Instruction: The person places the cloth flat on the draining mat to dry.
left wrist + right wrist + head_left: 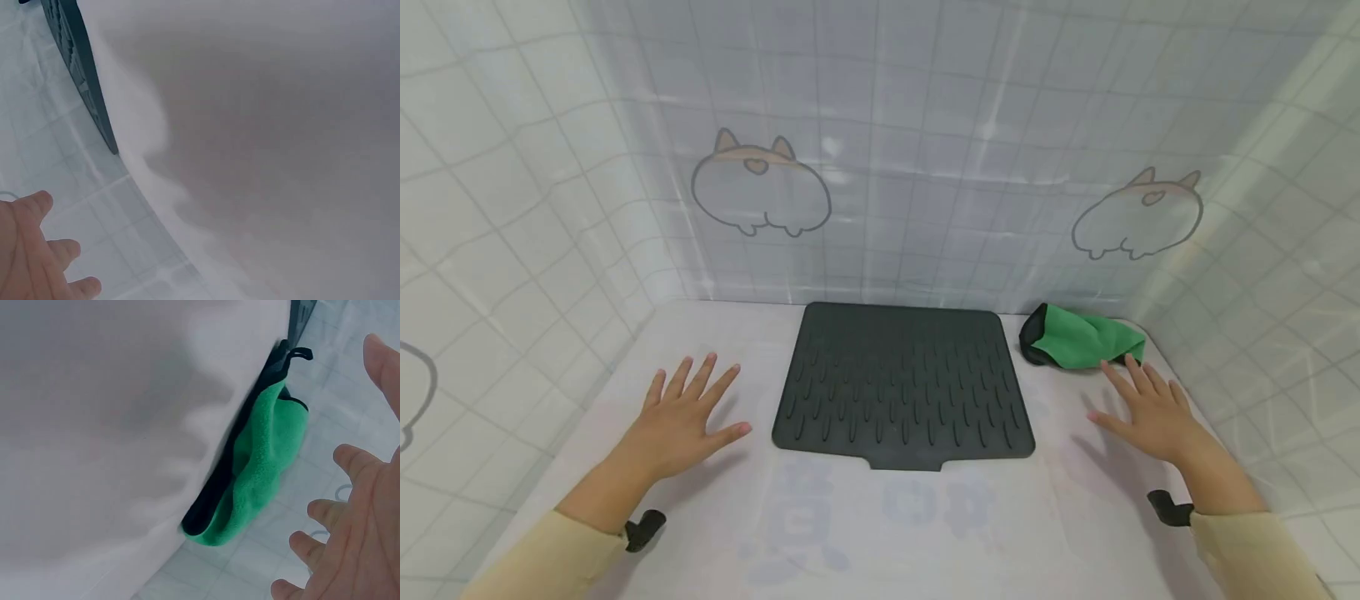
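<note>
A dark ribbed mat with a front tab lies flat in the middle of the white surface. To its left, my left hand is spread palm down above the surface, holding nothing. On the far side, my right hand is spread the same way, its fingertips close to a crumpled green cloth with black edging. The right wrist view shows the green cloth with a small black loop, apart from the palm and fingers. In the left wrist view only part of the left hand shows, near the mat's edge.
A pale tiled-pattern curtain with cartoon corgi drawings rises behind the mat, and similar sheets close off the left and right sides. The white table surface has faint printed marks. A black strap piece sits at the left wrist.
</note>
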Demonstrator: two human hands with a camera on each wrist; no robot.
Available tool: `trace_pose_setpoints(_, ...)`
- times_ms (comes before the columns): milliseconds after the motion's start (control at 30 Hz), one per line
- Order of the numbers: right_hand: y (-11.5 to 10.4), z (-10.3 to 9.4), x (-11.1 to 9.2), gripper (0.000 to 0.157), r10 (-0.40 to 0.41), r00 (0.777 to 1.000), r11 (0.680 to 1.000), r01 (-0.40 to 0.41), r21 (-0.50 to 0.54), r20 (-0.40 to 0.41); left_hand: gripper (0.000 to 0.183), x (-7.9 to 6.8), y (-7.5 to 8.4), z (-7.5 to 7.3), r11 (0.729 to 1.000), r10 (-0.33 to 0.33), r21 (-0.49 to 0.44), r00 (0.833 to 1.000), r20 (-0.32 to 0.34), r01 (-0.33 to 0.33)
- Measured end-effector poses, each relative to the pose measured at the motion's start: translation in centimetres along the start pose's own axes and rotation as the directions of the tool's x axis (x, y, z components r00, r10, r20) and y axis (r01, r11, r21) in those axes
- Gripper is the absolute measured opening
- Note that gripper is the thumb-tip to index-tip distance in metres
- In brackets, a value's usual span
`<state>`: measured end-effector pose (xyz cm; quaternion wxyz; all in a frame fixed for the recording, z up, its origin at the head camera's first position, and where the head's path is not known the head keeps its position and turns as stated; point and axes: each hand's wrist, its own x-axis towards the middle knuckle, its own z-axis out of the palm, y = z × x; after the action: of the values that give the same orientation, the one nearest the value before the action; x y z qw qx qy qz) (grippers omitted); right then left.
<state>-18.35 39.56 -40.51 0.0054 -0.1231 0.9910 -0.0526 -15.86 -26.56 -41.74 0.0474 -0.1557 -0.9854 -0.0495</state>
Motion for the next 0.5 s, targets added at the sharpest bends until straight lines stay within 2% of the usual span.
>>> trace_pose_setpoints(167, -0.2, 0.0, 0.5, 0.085, 0.006, 1.0, 1.0, -0.005, 0.023, -0.026, 0.085, 0.6, 0.7, -0.1, 1.0, -0.002, -0.031, 1.0, 0.014, 0.002)
trace_pose_setpoints(500, -0.1, 0.1, 2.0, 0.083, -0.02, 0.993, 0.998, 0.026, 0.05, -0.121, 0.086, 1.5, 1.8, 0.8, 0.994, 0.02, -0.106, 0.994, 0.105, -0.009)
